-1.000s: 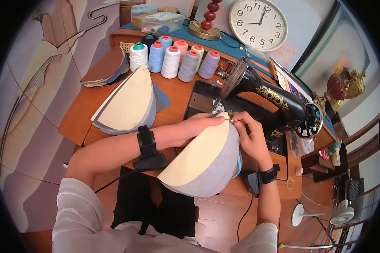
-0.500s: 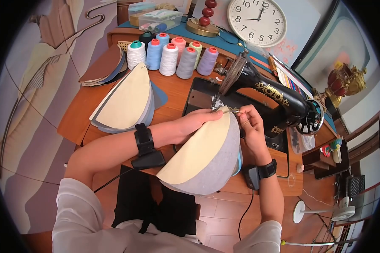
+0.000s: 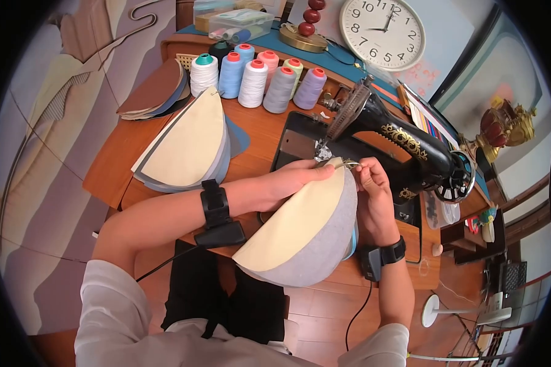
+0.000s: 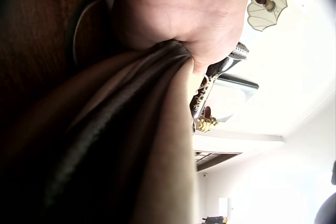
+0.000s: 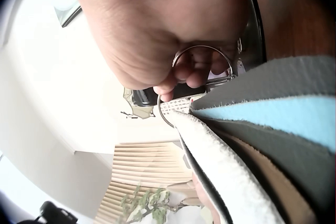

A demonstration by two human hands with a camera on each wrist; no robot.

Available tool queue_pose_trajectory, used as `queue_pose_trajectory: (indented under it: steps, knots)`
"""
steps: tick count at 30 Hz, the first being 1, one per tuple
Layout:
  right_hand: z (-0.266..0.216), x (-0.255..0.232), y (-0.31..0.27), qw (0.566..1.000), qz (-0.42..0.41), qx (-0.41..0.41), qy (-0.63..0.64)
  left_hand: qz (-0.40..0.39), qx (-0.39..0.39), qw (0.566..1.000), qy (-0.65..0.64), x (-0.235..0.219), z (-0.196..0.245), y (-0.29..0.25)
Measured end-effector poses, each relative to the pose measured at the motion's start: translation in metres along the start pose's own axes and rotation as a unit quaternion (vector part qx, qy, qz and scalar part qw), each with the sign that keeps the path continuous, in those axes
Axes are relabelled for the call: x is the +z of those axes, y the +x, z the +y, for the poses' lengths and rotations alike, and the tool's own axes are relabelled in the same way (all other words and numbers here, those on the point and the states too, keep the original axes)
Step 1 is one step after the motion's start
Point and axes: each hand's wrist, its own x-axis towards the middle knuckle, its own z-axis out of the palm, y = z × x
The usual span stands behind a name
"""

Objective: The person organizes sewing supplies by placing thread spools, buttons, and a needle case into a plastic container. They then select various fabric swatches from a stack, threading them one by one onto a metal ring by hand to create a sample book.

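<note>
A fanned stack of leaf-shaped swatches (image 3: 297, 229), cream on top with grey beneath, tilts over the table's front edge. My left hand (image 3: 291, 181) grips it near its narrow tip, thumb on the cream face. Through that tip runs a metal binder ring (image 5: 205, 46), pinched between the thumb and fingers of my right hand (image 3: 377, 199). From the right wrist view, white, brown, dark grey and light blue layers (image 5: 273, 111) spread apart below the ring. Folded edges (image 4: 168, 113) fill the left wrist view under my left palm.
Just beyond my hands stands a black sewing machine (image 3: 392, 125). A second ringed swatch stack (image 3: 187, 144) lies to the left, with brown pieces (image 3: 153, 92) behind it. Several thread cones (image 3: 253, 84) line the back. Behind are a plastic box (image 3: 242, 24) and a clock (image 3: 382, 30).
My right hand has drawn slightly away from the swatch tip, and more of the ring shows between my hands. My left hand keeps its grip. The head view has shifted a little.
</note>
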Motion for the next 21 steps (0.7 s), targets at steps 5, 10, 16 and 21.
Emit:
queue_pose_trajectory:
  steps: [5, 10, 16, 21]
  knots:
    - [0.0, -0.006, 0.0, 1.0, -0.005, 0.018, -0.004, 0.023, -0.007, 1.0, -0.003, 0.001, 0.0, -0.002]
    - [-0.015, 0.008, -0.007, 0.963, 0.002, -0.057, -0.265, 0.082, -0.008, 0.996, 0.045, 0.001, -0.005, 0.003]
    - [-0.012, 0.0, -0.004, 0.955, -0.02, -0.053, -0.292, 0.062, -0.01, 0.998, 0.0, 0.002, -0.005, 0.003]
    - [-0.004, -0.009, -0.003, 0.992, 0.005, 0.015, -0.125, 0.049, -0.009, 0.999, -0.005, 0.003, 0.0, 0.001]
